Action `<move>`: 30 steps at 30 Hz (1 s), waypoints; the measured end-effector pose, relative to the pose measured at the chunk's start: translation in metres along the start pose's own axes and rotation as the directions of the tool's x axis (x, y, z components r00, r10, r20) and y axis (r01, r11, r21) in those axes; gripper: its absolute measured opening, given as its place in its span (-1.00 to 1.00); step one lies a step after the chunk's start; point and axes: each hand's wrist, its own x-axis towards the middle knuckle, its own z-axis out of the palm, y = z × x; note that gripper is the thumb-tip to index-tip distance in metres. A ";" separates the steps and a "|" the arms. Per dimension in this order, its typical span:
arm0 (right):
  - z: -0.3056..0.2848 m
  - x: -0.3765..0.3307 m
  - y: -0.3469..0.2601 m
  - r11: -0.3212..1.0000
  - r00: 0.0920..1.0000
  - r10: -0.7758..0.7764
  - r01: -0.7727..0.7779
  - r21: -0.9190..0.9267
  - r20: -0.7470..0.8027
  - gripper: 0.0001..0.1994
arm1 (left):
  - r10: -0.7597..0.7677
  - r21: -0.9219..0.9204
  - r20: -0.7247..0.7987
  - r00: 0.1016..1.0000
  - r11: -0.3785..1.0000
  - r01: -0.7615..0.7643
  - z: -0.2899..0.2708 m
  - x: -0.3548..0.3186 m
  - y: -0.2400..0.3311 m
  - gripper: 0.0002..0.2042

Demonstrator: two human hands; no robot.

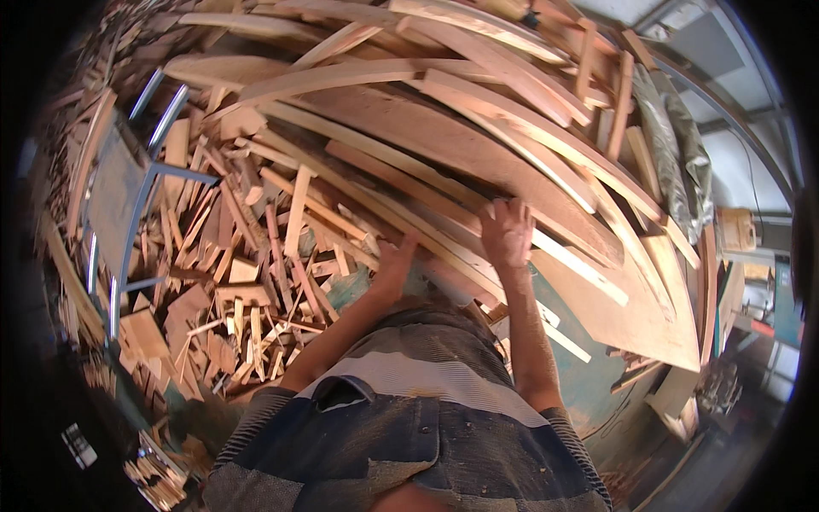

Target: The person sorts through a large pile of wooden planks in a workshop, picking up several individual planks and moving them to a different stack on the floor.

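Several long wooden strips (444, 239) lie side by side in front of me, running slantwise from the upper left down toward the lower right, and both my hands are among them. My right hand (508, 235) is back upward over the strips, its fingers close together and bent a little at the tips; I cannot tell whether it pinches a strip or only rests there. A pale strip (580, 270) comes out just to the right of it. My left hand (395, 263) is lower and nearer to my body, at the near edge of the same strips, its fingers pointing away from me; they are blurred, so I cannot tell whether they close on any wood.

Beyond my hands, a broad reddish-brown board (426, 128) lies along the strips, with more curved planks (503, 107) stacked over and past it. To the right, a wide, flat light-brown board (614, 316) reaches over a green surface (567, 328). On my left spreads a heap of short offcuts (247, 299), jumbled at all angles, and past it a blue metal frame (136, 222) with a grey panel stands among the scraps. A crumpled grey plastic sheet (674, 136) hangs at the upper right, near a tan container (735, 230). My dark striped shirt (426, 384) fills the bottom, dusted with pale specks.
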 end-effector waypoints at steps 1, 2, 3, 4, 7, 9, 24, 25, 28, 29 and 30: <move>0.003 -0.001 0.001 1.000 1.000 0.007 -0.006 0.022 -0.001 -0.82 | -0.039 0.024 0.010 0.999 0.999 0.039 0.006 -0.007 0.005 -0.08; 0.004 -0.005 0.001 0.998 0.999 0.014 -0.012 0.067 -0.029 -0.81 | -0.079 0.046 0.020 0.997 0.996 0.078 0.011 -0.013 0.010 -0.06; 0.007 -0.008 0.001 0.993 0.999 -0.012 0.017 0.118 -0.036 -0.81 | -0.091 0.049 0.018 0.996 0.995 0.090 0.016 -0.016 0.015 -0.05; 0.011 -0.008 0.002 0.985 0.998 -0.035 0.043 0.165 -0.050 -0.82 | -0.099 0.053 0.023 0.995 0.994 0.098 0.022 -0.015 0.022 -0.03; 0.029 -0.007 -0.007 0.976 0.999 0.041 -0.046 0.211 0.031 -0.85 | -0.051 0.075 0.044 0.998 0.996 0.048 0.023 -0.012 0.017 -0.02; 0.031 -0.002 -0.013 0.979 0.999 -0.048 0.042 0.199 0.026 -0.86 | -0.027 0.101 0.037 0.999 0.995 0.023 0.023 -0.009 0.014 -0.02; -0.023 0.032 -0.014 0.870 0.969 -0.133 0.215 0.444 -0.210 -0.76 | -0.144 0.029 0.189 0.971 0.990 0.141 0.021 -0.018 0.021 -0.22; -0.041 0.049 -0.006 0.892 0.957 -0.140 0.233 0.386 -0.256 -0.76 | -0.156 -0.036 0.213 0.964 0.985 0.167 0.019 -0.020 0.022 -0.27; -0.060 0.106 0.040 0.948 0.925 -0.201 0.267 0.174 -0.322 -0.71 | -0.015 -0.012 0.161 0.987 1.000 0.017 0.010 -0.007 -0.006 -0.28; -0.058 0.121 0.071 0.967 0.926 -0.164 0.220 0.132 -0.340 -0.68 | -0.100 -0.029 0.127 0.987 0.994 0.105 0.023 -0.019 0.017 -0.30; -0.055 0.135 0.099 0.977 0.923 -0.141 0.187 0.098 -0.358 -0.66 | -0.065 -0.030 0.114 0.991 0.997 0.069 0.025 -0.021 0.022 -0.32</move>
